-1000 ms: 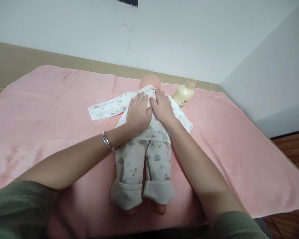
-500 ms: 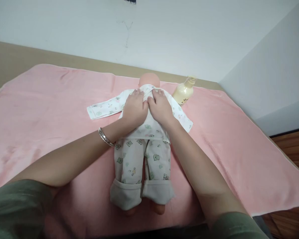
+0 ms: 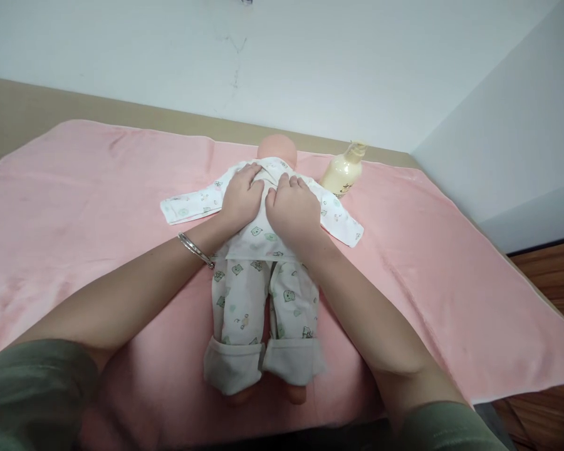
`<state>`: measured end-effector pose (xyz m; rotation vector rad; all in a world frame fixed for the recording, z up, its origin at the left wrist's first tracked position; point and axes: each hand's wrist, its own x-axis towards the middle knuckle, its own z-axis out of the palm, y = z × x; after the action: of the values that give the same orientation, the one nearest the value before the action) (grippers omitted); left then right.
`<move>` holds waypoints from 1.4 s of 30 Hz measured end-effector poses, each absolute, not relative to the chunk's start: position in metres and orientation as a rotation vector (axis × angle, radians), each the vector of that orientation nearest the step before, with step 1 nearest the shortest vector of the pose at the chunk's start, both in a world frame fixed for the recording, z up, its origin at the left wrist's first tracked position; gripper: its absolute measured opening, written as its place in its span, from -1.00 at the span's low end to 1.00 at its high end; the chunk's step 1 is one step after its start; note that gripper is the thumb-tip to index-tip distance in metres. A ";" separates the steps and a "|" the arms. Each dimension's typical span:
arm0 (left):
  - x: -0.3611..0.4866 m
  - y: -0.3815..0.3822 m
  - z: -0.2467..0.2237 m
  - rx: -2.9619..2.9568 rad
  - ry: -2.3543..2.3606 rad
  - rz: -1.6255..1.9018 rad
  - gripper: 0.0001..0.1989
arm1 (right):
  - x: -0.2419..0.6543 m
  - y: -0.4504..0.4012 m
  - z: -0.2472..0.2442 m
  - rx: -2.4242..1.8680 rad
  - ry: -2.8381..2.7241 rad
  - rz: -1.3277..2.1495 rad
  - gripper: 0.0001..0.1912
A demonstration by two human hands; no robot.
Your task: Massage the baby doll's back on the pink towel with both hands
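Note:
A doll (image 3: 277, 149) lies on a pink blanket, head toward the wall and feet toward me. It wears a white printed top (image 3: 258, 241) with both sleeves spread, and matching trousers (image 3: 244, 300) with turned-up cuffs. My left hand (image 3: 243, 195) rests open on the left side of the top's upper part, thumb apart from the fingers. On the right side lies my right hand (image 3: 294, 205), also open, its palm down on the cloth. Neither hand holds anything. A bracelet circles my left wrist.
A pale yellow pump bottle (image 3: 342, 172) leans on the blanket, just beyond the right sleeve. The pink blanket (image 3: 98, 188) covers a bed-like surface against a white wall (image 3: 145, 56). Brown wood (image 3: 554, 275) shows at the right edge.
My hands have moved slightly farther apart at the thumbs. My right hand now sits a little lower on the top, and my left hand a little farther left. The view has shifted slightly.

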<state>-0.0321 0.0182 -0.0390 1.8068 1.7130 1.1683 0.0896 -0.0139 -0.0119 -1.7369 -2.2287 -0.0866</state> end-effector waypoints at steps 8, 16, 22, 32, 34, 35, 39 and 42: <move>-0.010 -0.008 -0.042 2.121 1.845 1.048 -0.43 | 0.115 0.020 -0.009 -1.608 -2.154 0.238 -0.49; -0.015 -0.002 -0.044 2.084 1.722 1.089 -0.41 | 0.118 0.024 -0.012 -1.572 -2.209 0.169 -0.46; -0.034 0.024 -0.049 1.942 1.563 1.188 -0.42 | 0.099 -0.004 -0.007 -1.729 -2.217 -0.044 -0.52; -0.035 0.029 -0.059 1.905 1.527 1.285 -0.46 | 0.106 0.016 -0.013 -1.601 -2.195 0.151 -0.41; -0.035 0.029 -0.059 1.911 1.529 1.284 -0.44 | 0.111 0.028 -0.016 -1.600 -2.187 0.211 -0.32; -0.035 0.029 -0.059 1.912 1.532 1.284 -0.44 | 0.112 0.031 -0.018 -1.610 -2.182 0.222 -0.29; -0.032 0.025 -0.057 1.940 1.568 1.249 -0.43 | 0.112 0.035 -0.025 -1.611 -2.177 0.213 -0.28; -0.031 0.022 -0.053 1.989 1.636 1.198 -0.42 | 0.111 0.033 -0.026 -1.593 -2.173 0.202 -0.28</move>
<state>-0.0305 0.0220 -0.0531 1.9891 1.6362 1.1984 0.1115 0.0328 -0.0262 -1.5931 -2.1728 0.2021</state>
